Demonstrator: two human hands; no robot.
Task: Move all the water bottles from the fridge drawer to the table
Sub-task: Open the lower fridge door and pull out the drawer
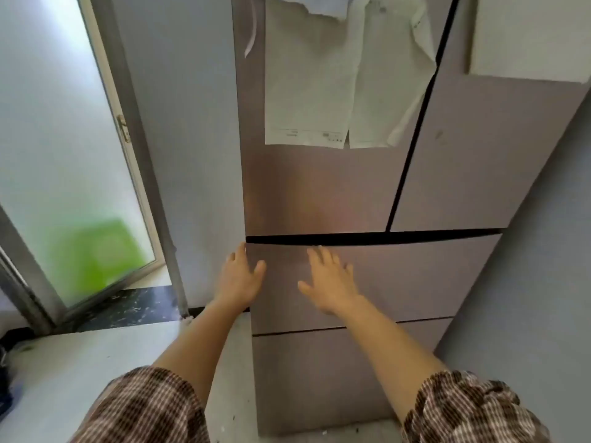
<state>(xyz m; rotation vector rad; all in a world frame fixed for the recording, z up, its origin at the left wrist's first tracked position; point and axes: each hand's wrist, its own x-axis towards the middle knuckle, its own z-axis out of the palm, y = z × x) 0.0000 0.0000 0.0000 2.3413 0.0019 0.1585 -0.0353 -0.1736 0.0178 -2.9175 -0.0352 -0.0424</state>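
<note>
A tall brushed-metal fridge stands in front of me. Its upper drawer [415, 276] is closed, below two closed doors. My left hand [238, 274] reaches to the drawer's top left corner, fingers straight, thumb lying on the front panel. My right hand [331, 278] is spread flat against the drawer front, fingertips near the dark gap above it. No water bottles or table are in view.
A second closed drawer [319, 378] sits below. White papers [313, 84] hang on the left fridge door. A frosted glass door [64, 155] with something green behind it is at the left, above a dark threshold [128, 306]. A grey wall [527, 314] flanks the fridge on the right.
</note>
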